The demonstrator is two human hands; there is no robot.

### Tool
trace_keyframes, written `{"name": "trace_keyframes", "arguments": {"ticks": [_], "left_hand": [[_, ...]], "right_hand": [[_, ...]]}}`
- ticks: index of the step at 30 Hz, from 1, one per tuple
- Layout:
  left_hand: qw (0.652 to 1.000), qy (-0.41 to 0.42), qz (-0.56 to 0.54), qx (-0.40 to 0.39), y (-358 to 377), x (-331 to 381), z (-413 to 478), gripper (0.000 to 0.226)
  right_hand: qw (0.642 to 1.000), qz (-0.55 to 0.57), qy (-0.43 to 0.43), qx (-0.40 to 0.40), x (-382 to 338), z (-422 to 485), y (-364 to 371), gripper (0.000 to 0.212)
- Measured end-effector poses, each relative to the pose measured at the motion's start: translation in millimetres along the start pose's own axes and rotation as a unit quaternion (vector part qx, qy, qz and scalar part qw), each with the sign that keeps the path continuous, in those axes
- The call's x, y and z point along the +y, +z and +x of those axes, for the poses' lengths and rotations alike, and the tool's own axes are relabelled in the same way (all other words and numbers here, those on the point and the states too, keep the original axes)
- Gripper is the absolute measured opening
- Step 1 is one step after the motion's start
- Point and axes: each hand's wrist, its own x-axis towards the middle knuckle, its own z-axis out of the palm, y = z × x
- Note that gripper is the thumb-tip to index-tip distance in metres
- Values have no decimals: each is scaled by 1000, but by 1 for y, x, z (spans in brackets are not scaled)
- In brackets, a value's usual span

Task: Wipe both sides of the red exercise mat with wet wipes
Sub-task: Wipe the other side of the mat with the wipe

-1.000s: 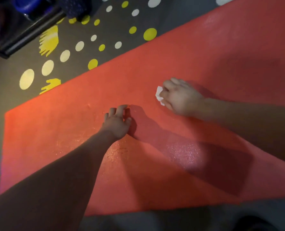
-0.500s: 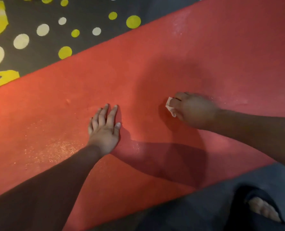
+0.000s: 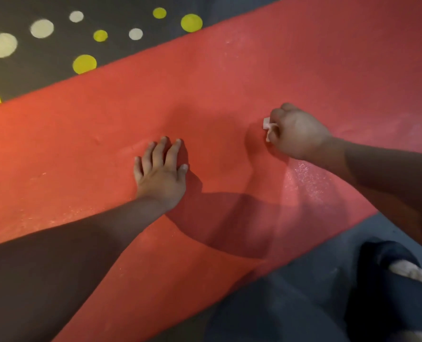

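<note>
The red exercise mat [image 3: 217, 82] lies flat on the floor and fills most of the view, running from lower left to upper right. My left hand [image 3: 161, 172] presses flat on the mat near its middle, fingers straight and spread. To its right, my right hand [image 3: 295, 132] is curled round a small white wet wipe [image 3: 266, 124], which sticks out at the fingers and touches the mat. A damp, glistening patch [image 3: 303, 178] shows on the mat just below the right wrist.
Dark floor with white and yellow dots [image 3: 84, 64] lies beyond the mat's far edge. Grey floor [image 3: 291, 304] borders the near edge at lower right, where my foot in a black slide sandal [image 3: 392, 287] stands.
The view has shifted right along the mat; my foot has come further into sight. My right hand with the wipe has moved a little up and right. My left hand stays flat on the mat.
</note>
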Motion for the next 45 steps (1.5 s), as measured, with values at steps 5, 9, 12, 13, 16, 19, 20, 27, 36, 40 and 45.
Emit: {"name": "trace_keyframes", "arguments": {"ticks": [5,9,12,13,16,19,20,27,36,40,45], "left_hand": [[999,18,-29,18,1,-7,-2,59],[998,54,-11,16,-1,-16,-5,58],[995,80,47,31,-2,-27,-6,59],[994,83,62,39,1,-31,-5,60],[987,96,94,91,12,-40,-9,61],[979,109,101,137,20,-44,-8,60],[978,112,103,143,20,-44,-7,60],[973,132,94,165,24,-50,-9,60],[975,125,80,167,21,-46,-13,61],[973,124,73,180,21,-46,-11,63],[974,123,67,176,21,-46,-11,64]], "right_hand": [[996,5,75,55,-1,-16,14,22],[993,41,82,68,-9,-23,24,25],[991,58,80,93,-15,-25,31,23],[990,54,79,102,-14,-23,33,24],[981,48,126,140,-12,-15,37,30],[961,53,194,189,-22,-3,52,29],[957,51,208,197,-32,-2,58,29],[983,69,-151,75,-145,-45,91,22],[968,21,148,203,-29,-24,61,32],[951,52,209,222,-24,22,55,35],[986,7,-6,165,-90,46,76,30]]}}
